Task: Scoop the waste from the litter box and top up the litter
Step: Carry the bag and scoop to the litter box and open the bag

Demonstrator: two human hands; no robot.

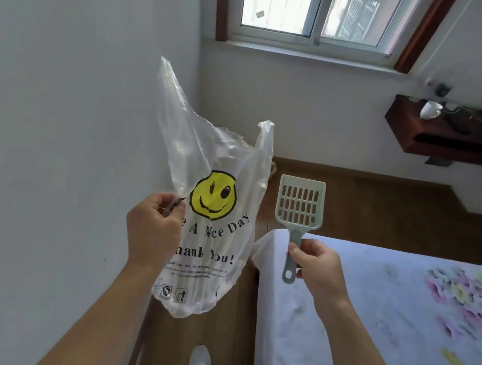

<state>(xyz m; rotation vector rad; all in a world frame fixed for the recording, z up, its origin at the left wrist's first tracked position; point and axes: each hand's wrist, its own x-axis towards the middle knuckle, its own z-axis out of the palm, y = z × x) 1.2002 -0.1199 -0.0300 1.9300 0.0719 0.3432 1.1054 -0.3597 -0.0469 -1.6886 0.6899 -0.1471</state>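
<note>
While the left hand (152, 226) pinches the clear plastic bag with a yellow smiley face (212, 224) in the air beside the white wall (61, 97), the right hand (314, 267) grips the pale green slotted plastic scoop (298, 213) by its handle, blade upward, above the bed corner (370, 306).

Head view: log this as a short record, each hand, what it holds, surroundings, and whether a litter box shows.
left hand: pinches the plastic bag by its edge
plastic bag: clear, smiley print, hanging
right hand: holds the scoop by its handle
scoop: slotted, pale green, empty, blade up
bed: on the right, floral sheet
litter box: not in view
</note>
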